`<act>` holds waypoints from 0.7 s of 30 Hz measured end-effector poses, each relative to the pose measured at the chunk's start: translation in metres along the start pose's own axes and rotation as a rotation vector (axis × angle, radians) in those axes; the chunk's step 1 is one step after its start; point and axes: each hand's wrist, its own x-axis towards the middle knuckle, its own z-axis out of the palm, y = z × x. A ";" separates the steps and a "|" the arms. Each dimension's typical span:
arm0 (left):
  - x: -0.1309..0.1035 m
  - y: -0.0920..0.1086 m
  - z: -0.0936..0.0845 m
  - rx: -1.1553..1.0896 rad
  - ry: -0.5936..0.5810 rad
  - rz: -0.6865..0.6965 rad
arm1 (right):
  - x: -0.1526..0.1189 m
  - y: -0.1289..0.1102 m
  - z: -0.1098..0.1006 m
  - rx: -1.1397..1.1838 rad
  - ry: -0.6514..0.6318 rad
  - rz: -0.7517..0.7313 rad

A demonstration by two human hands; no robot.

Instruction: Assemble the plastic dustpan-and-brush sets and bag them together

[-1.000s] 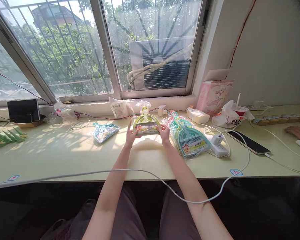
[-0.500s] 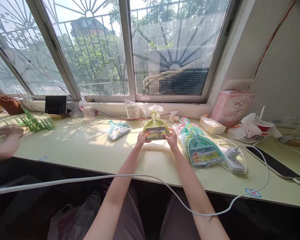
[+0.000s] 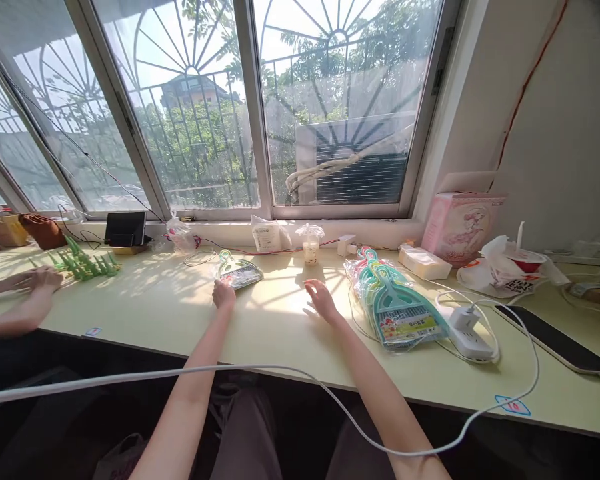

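Observation:
A plastic-wrapped dustpan and brush set with a yellow-green handle lies left of centre on the table, where a teal one lay before. At its near left corner is my left hand, fingers closed on the wrapped edge. My right hand hovers over the sunlit table, fingers apart and holding nothing. To its right, several wrapped dustpan sets lie in an overlapping pile, a teal one on the near side and pink handles farther back.
A lidded drink cup stands near the window sill. On the right are a charger block, a phone and a pink box. A white cable crosses before my arms. Another person's hands are beside green stalk-like pieces.
Both hands held the yellow-green dustpan set at the centre. It has moved left onto the spot of the teal one; my right hand has let go, and my left stays at its edge.

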 end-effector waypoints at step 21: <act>-0.018 -0.012 0.038 0.252 0.020 0.720 | 0.001 -0.035 -0.166 -0.489 0.507 -0.005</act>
